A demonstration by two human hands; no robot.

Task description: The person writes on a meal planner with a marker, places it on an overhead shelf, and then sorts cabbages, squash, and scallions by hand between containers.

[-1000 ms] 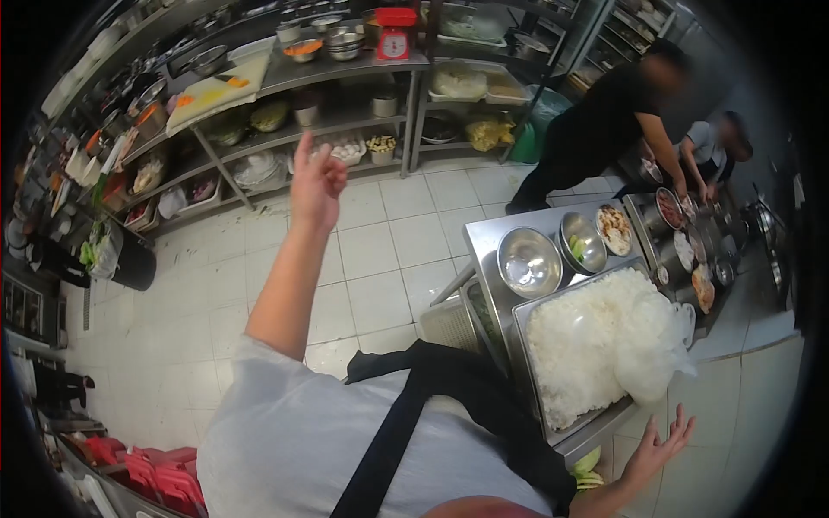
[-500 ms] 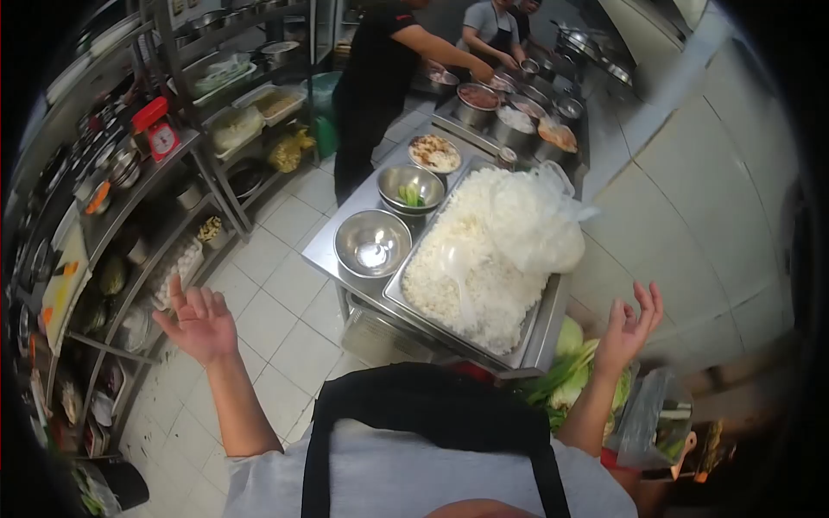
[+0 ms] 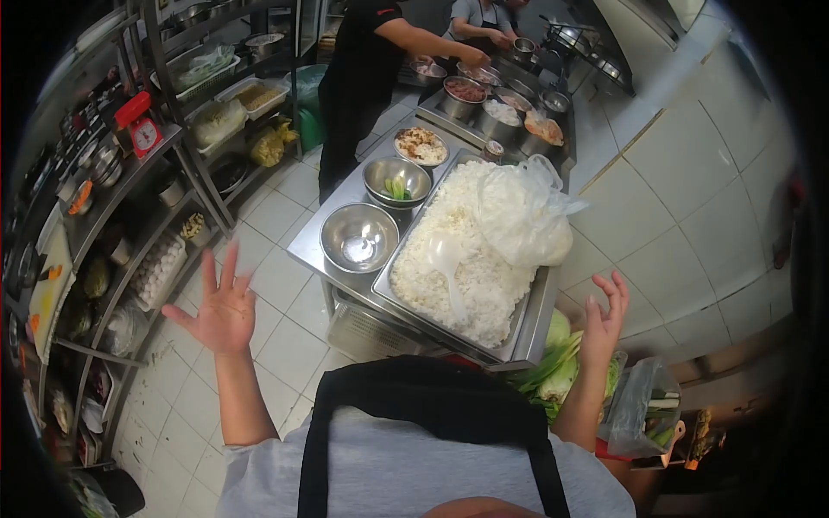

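My left hand (image 3: pixel 226 309) is raised over the tiled floor with its fingers spread, holding nothing. On the other side, my right hand (image 3: pixel 604 321) is up beside the table's right corner, fingers apart and nothing in them. Between the two, a metal tray of white rice (image 3: pixel 466 250) lies on the steel table (image 3: pixel 311 243). A white spoon (image 3: pixel 450 269) rests on the rice, and a clear plastic bag (image 3: pixel 525 211) sits at its upper right. An empty metal bowl (image 3: pixel 359 238) stands left of the tray, near a bowl with green pieces (image 3: pixel 396 183).
Shelves with a red scale (image 3: pixel 139 126) and eggs (image 3: pixel 158 269) stand at left. A person in black (image 3: pixel 353 86) reaches over bowls of food (image 3: pixel 465 93); another person (image 3: pixel 477 22) stands behind. Leafy vegetables (image 3: pixel 557 371) and a bagged crate (image 3: pixel 643 410) are at lower right.
The view has swung toward the rice table since the first frame. My left hand has come down from its outstretched position and its fingers have spread; my right hand stays raised.
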